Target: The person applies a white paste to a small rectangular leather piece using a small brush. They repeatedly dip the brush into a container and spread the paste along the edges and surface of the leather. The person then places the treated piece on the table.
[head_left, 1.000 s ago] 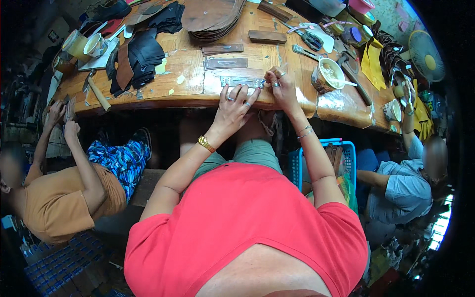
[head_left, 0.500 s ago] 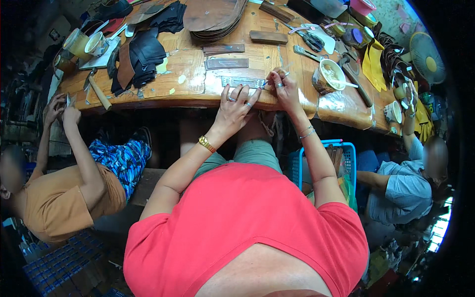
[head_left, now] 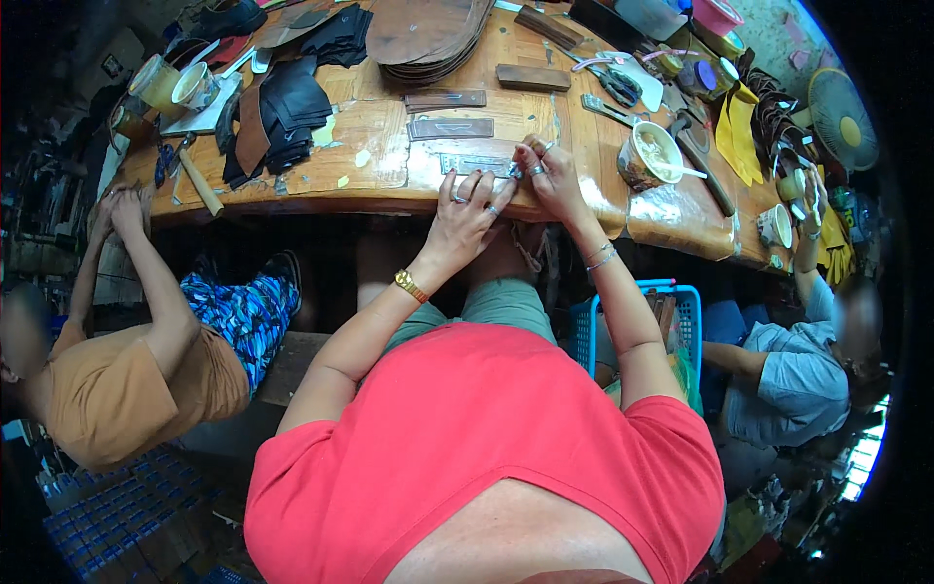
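Red shirt (head_left: 486,438), gold watch (head_left: 410,285), blue basket (head_left: 584,331), glossy brown table (head_left: 379,146), yellow cloth (head_left: 736,146)

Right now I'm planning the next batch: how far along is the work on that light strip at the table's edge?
Looks done: two dark strips lie set aside further up the wooden table. In hand: the left hand rests beside the light strip while the right hand works a small tool at its right end. What is left on this strip cannot be told.

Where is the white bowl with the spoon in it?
The white bowl sits on the wooden table, just right of the person's right hand, below the scissors.
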{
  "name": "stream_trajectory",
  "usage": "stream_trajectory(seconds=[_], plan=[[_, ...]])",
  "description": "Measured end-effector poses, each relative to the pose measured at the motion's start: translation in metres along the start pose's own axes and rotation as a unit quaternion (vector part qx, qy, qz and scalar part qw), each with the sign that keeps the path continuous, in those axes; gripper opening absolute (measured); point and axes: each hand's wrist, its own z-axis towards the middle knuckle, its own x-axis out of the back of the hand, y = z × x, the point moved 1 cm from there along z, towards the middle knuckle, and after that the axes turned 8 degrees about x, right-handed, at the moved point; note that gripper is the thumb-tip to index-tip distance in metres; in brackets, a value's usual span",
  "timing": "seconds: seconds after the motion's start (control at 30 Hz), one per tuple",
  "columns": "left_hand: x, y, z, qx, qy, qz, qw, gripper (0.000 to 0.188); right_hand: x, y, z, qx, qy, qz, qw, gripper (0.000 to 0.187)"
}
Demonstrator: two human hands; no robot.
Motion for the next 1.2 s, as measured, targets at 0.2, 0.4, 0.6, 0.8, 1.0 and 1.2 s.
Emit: stream_trajectory(seconds=[0.2,0.4,0.6,0.8,1.0,1.2], plan=[[-0.007,0.000,-0.002,0.007,0.014,0.003,1.000,0.087,0.000,0.001,0.000,-0.009,0.002,0.013,1.000,0.014],[-0.010,-0.001,-0.002,0.003,0.020,0.007,1.000,0.088,-0.003,0.000,0.001,0.066,0.008,-0.046,0.997,0.018],[-0.010,0.000,-0.002,0.003,0.017,0.017,1.000,0.089,0.002,0.008,0.001,-0.026,0.036,-0.003,0.999,0.018],[-0.004,0.003,-0.001,0.004,0.011,0.017,1.000,0.091,0.001,0.000,0.004,-0.002,0.015,-0.030,0.999,0.018],[-0.004,0.002,-0.001,0.005,0.022,-0.006,1.000,0.091,-0.004,0.007,0.002,0.026,0.023,-0.060,0.998,0.020],[-0.003,0.001,-0.001,0.000,0.018,0.001,1.000,0.088,0.001,-0.001,0.007,-0.068,0.046,0.019,0.996,0.022]])
